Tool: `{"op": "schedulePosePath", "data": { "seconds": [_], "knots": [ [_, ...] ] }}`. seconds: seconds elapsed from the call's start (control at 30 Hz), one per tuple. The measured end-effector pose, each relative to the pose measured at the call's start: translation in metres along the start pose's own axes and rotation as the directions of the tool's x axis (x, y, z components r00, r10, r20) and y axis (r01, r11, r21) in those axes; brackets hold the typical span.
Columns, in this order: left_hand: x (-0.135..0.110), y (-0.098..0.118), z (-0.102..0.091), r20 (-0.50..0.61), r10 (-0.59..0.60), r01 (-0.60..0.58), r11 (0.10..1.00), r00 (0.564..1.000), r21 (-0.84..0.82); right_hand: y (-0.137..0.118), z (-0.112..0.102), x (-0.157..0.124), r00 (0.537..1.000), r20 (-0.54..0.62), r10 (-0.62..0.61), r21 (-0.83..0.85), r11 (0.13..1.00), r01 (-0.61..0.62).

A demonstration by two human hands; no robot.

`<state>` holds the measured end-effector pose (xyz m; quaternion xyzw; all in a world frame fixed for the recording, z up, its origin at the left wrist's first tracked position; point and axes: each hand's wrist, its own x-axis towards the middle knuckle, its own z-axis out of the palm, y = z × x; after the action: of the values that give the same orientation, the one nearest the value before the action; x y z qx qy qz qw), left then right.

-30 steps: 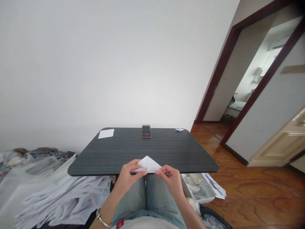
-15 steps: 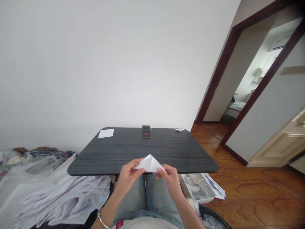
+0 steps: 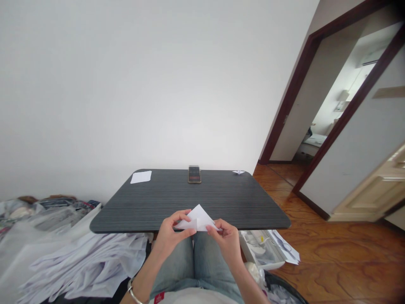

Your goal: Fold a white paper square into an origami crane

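A white sheet of paper (image 3: 199, 215), folded into a triangle with its point facing away from me, is held at the near edge of the dark table (image 3: 171, 194). My left hand (image 3: 171, 230) pinches its left corner between thumb and fingers. On the right corner, my right hand (image 3: 226, 236) grips with thumb and fingertips. A short upright crease or flap shows at the middle of the lower edge. The fingertips behind the paper are partly hidden.
White paper (image 3: 141, 177) lies at the table's far left corner. A phone (image 3: 194, 174) stands at the back middle, and a small folded paper piece (image 3: 238, 172) sits far right. Below right is a white box (image 3: 264, 253); white cloth (image 3: 88, 266) lies left.
The lower left part of the paper has shifted, and a small flap now shows at its middle. My left thumb has moved slightly right and down; both hands stay on the paper.
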<state>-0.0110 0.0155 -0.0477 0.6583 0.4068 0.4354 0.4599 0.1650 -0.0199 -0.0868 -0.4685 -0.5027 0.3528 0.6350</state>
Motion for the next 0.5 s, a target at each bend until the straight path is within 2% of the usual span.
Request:
{"op": "schedulePosePath", "data": {
  "seconds": [0.17,0.33,0.5],
  "knots": [
    [0.0001,0.0076,-0.0022,0.077,0.006,-0.012,0.997,0.997,0.072,-0.005,-0.001,-0.0013,0.997,0.069,-0.038,-0.064,0.997,0.042],
    [0.0003,0.0043,-0.0006,0.21,-0.006,0.003,1.0,0.978,0.018,-0.0094,-0.001,-0.0013,0.993,0.112,-0.046,-0.004,0.999,0.047],
    [0.0,0.0006,0.0003,0.191,0.007,-0.006,1.0,0.982,-0.009,-0.0073,-0.0017,0.0021,0.977,0.214,-0.008,0.055,0.999,-0.003]
  ]
}}
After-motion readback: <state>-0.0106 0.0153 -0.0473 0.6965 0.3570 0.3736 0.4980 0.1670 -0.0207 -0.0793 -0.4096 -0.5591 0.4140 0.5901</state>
